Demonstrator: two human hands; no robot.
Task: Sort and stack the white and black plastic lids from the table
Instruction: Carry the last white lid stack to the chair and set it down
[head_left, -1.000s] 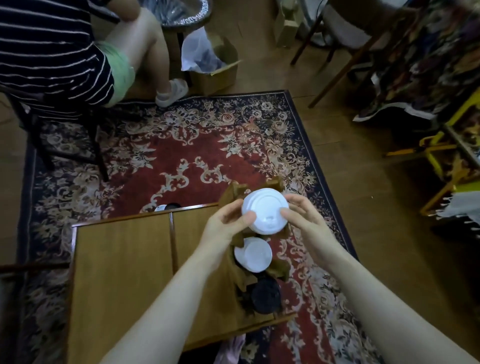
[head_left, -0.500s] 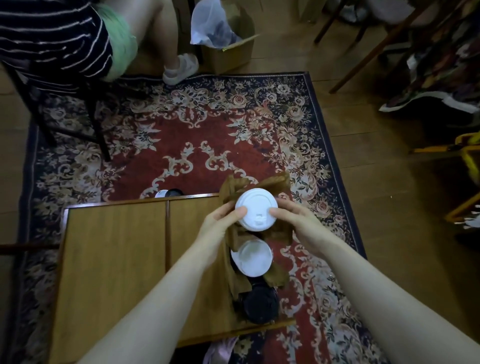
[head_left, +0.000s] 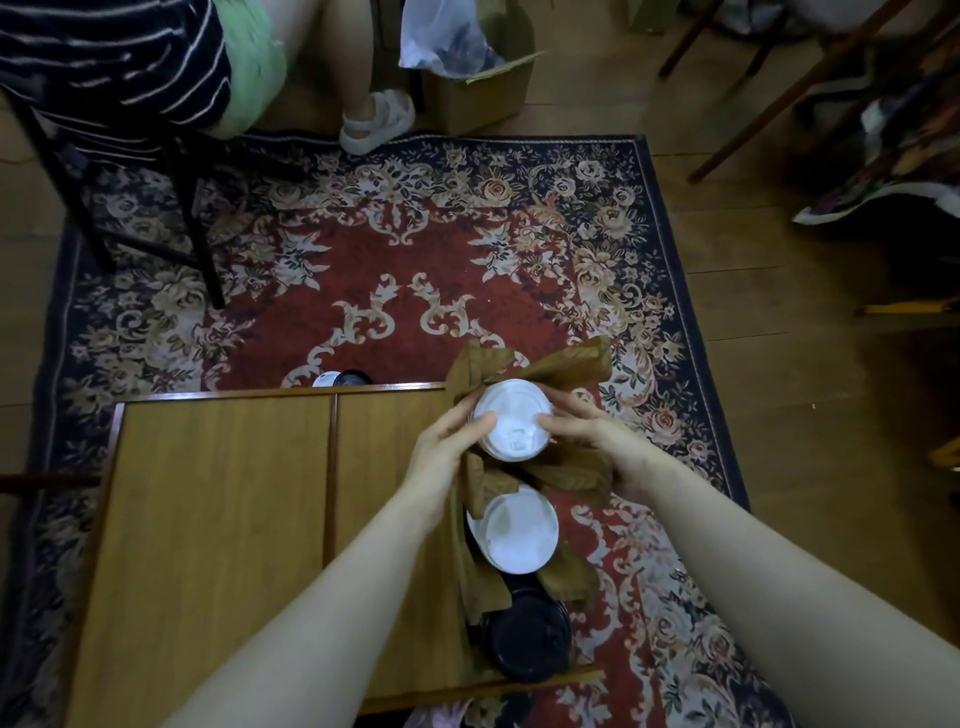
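A white plastic lid (head_left: 511, 418) is gripped at its rim between my left hand (head_left: 447, 457) and my right hand (head_left: 592, 441), low over the far end of a crumpled brown paper bag (head_left: 566, 366) on the table's right side. Nearer me in the bag lies a second stack of white lids (head_left: 514, 530). A stack of black lids (head_left: 527, 642) sits at the bag's near end, by the table's front edge.
The wooden table (head_left: 218, 519) stands on a red patterned rug (head_left: 363, 260). Two lids (head_left: 343, 378) lie on the rug past the table's far edge. A seated person (head_left: 156, 67) and a cardboard box (head_left: 483, 88) are beyond.
Both hands have lowered the white lid toward the far end of the paper bag. The camera has tilted downward.
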